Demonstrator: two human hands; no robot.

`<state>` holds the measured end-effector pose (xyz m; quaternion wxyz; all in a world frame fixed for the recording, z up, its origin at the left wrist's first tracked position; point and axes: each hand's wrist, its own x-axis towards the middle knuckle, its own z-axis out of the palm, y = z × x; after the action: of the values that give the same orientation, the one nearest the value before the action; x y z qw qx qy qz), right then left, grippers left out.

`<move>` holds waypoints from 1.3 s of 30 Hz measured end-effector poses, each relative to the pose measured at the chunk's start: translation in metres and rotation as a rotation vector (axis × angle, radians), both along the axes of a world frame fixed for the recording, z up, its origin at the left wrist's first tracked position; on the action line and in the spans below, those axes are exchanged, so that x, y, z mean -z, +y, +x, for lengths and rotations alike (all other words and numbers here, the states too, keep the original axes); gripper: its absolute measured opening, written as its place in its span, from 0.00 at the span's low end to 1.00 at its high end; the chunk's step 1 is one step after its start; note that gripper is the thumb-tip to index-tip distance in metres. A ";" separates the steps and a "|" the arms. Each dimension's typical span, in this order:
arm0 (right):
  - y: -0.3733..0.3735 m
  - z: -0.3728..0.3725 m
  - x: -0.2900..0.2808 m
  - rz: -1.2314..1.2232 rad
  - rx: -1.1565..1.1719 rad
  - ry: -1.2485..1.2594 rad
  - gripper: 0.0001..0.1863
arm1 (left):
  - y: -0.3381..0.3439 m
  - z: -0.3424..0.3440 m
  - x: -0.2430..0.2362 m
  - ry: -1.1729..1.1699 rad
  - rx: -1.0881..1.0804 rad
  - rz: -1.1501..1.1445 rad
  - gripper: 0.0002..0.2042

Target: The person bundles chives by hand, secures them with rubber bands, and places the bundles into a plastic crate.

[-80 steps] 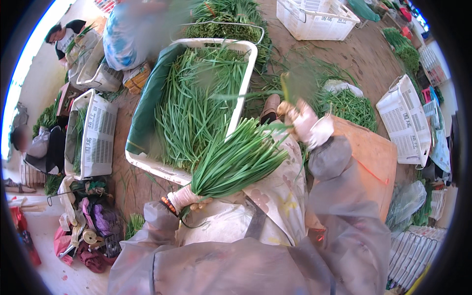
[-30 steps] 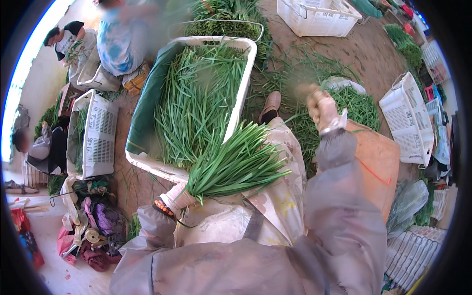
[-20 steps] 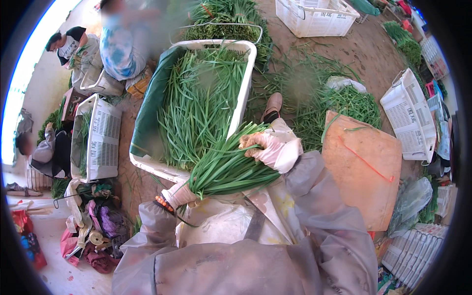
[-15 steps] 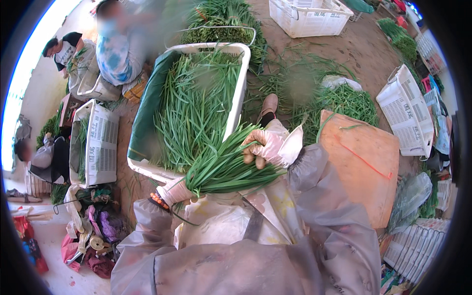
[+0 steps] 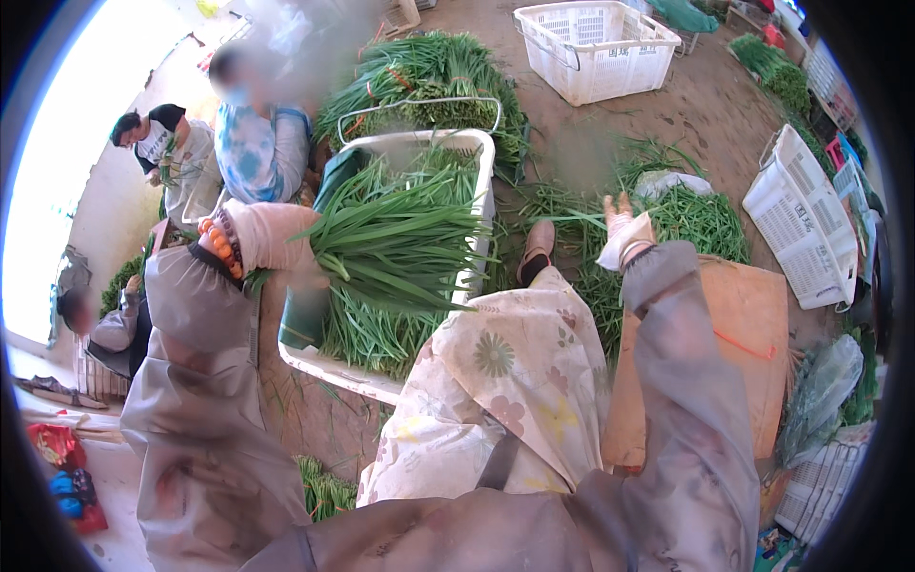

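With our left hand [image 5: 303, 254] closed, we grip the long-leaved green bunch [image 5: 396, 238] over the white rectangular plastic crate [image 5: 343, 375]. Our right hand [image 5: 625, 232] extends spread fingers near the loose green leaf pile [image 5: 703, 227].

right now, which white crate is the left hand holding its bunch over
The middle white crate, with the green liner: the left hand holds the leafy bunch over it. The upper-right crate and far-right crate have neither above them.
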<state>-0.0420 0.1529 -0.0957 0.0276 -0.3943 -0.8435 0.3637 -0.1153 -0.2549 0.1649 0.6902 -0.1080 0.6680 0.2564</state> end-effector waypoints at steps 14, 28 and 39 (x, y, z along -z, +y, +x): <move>-0.054 0.005 0.017 0.130 -1.016 -0.027 0.23 | 0.102 0.057 -0.061 1.328 1.238 -0.453 0.18; -0.122 0.062 -0.116 -0.726 -1.065 -0.027 0.33 | 0.073 -0.004 -0.059 1.421 0.899 -0.155 0.16; -0.216 0.061 -0.036 -2.524 -0.666 1.036 0.43 | 0.039 0.157 0.046 1.868 1.467 -0.629 0.38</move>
<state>0.0189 -0.0635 -0.0598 -0.1231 0.2397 0.1002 0.9578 0.0420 -0.2161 0.1190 -0.1286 0.3567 0.8409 -0.3861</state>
